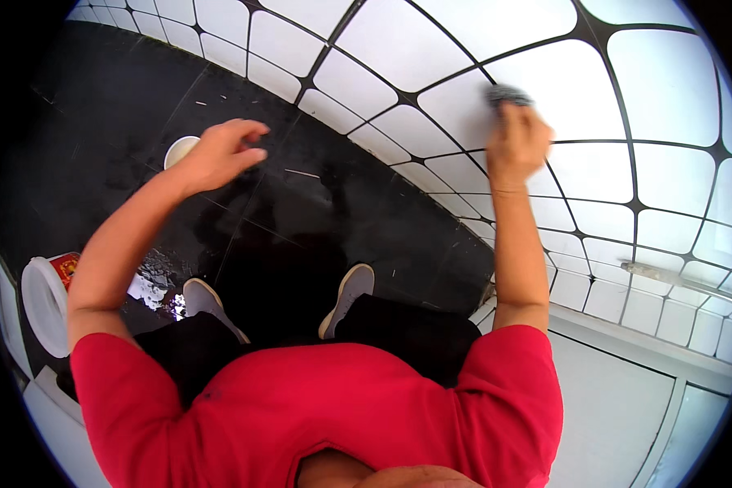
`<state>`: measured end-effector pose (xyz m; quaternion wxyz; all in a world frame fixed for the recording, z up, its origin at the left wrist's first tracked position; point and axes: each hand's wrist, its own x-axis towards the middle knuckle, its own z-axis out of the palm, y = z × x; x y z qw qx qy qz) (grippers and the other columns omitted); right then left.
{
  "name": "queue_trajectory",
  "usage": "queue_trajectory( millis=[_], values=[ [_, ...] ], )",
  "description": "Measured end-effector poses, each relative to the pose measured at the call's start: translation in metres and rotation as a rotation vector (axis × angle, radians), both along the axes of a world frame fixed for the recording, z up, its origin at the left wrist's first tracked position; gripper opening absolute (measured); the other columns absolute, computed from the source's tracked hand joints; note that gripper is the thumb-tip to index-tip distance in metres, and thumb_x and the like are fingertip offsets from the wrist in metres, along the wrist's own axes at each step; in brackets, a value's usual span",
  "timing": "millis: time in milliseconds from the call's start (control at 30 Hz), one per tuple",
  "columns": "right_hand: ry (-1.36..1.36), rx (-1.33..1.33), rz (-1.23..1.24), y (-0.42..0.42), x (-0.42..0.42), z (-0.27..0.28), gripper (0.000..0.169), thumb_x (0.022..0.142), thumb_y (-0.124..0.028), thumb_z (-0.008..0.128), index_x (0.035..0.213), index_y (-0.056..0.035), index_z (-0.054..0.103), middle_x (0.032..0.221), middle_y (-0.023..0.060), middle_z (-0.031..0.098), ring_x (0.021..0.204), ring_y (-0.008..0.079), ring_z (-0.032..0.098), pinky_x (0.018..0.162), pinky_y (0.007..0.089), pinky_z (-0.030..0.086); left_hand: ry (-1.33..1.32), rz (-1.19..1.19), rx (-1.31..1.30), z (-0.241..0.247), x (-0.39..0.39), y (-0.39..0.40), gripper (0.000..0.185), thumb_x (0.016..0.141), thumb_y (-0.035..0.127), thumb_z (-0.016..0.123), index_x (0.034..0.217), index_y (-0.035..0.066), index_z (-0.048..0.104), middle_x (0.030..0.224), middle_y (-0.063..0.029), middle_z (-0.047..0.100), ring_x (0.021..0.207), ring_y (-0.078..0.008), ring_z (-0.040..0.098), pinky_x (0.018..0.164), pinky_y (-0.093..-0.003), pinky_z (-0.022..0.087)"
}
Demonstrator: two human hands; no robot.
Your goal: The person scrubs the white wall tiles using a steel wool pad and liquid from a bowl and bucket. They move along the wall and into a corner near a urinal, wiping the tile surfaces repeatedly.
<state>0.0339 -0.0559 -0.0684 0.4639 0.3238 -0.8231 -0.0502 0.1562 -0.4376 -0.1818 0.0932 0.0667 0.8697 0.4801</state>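
Observation:
A grey scouring pad (507, 96), blurred and apparently of metal wool, is gripped in the fingers of my right hand (518, 143). It meets the wall of white tiles (549, 79), which has dark joints and black diamond-shaped insets. My left hand (229, 152) hangs over the floor on the other side, empty, with thumb and fingers apart and curled. Behind its wrist a small white bowl or tub (180, 151) shows on the floor, partly covered by my forearm; what it contains is unclear.
Wet dark floor tiles (268, 201) lie under my shoes (349, 296), with a shiny puddle (155, 287) and light slivers. A white plastic bucket (46, 305) with a red label stands at the left, partly behind my arm. White panels (604, 390) stand at the lower right.

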Motion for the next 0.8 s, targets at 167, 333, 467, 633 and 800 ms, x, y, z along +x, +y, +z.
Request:
queue_trajectory(
  millis=[167,333,467,633,800],
  values=[
    [-0.252,0.336,0.05,0.021,0.002,-0.096,0.016,0.073,-0.012,0.057,0.087,-0.0136,0.065,0.087,-0.0004,0.058,0.078,0.02,0.055,0.063,0.035,0.039,-0.167,-0.012,-0.166,-0.018,0.066,-0.035,0.038,0.08,0.013,0.065,0.115,0.0,0.056,0.103,-0.0158,0.061,0.083,-0.0225,0.062,0.077,-0.0328,0.05],
    [0.011,0.056,-0.072,0.001,0.006,-0.042,0.019,0.068,-0.007,0.062,0.084,-0.0166,0.067,0.084,-0.002,0.058,0.075,0.0202,0.054,0.062,0.0338,0.039,-0.409,0.188,-0.013,-0.063,0.145,-0.045,0.04,0.079,0.012,0.066,0.116,0.0,0.057,0.101,-0.0159,0.062,0.085,-0.0225,0.063,0.077,-0.0328,0.051],
    [0.041,-0.022,-0.019,-0.003,-0.007,-0.042,0.014,0.066,-0.009,0.064,0.079,-0.0148,0.065,0.076,0.0008,0.055,0.069,0.0211,0.053,0.057,0.0334,0.037,-0.462,0.113,-0.055,-0.08,0.149,-0.03,0.04,0.078,0.011,0.067,0.115,0.0,0.057,0.101,-0.0157,0.061,0.086,-0.024,0.064,0.076,-0.0332,0.051],
    [-0.185,0.198,-0.037,0.001,0.001,-0.093,0.011,0.069,-0.01,0.062,0.077,-0.0163,0.065,0.071,-0.0027,0.054,0.067,0.0186,0.053,0.056,0.0338,0.036,-0.18,-0.153,-0.118,-0.026,0.1,0.009,0.036,0.079,0.01,0.066,0.113,0.0,0.057,0.097,-0.0153,0.06,0.083,-0.0268,0.063,0.075,-0.0341,0.051],
    [0.222,-0.131,-0.08,-0.019,-0.007,-0.007,0.016,0.065,-0.008,0.065,0.077,-0.0189,0.066,0.072,-0.0035,0.055,0.066,0.0184,0.053,0.055,0.0345,0.037,-0.174,-0.079,-0.117,-0.003,0.088,0.011,0.035,0.079,0.009,0.066,0.112,0.001,0.057,0.097,-0.0157,0.059,0.087,-0.028,0.062,0.076,-0.0364,0.05]
  ],
)
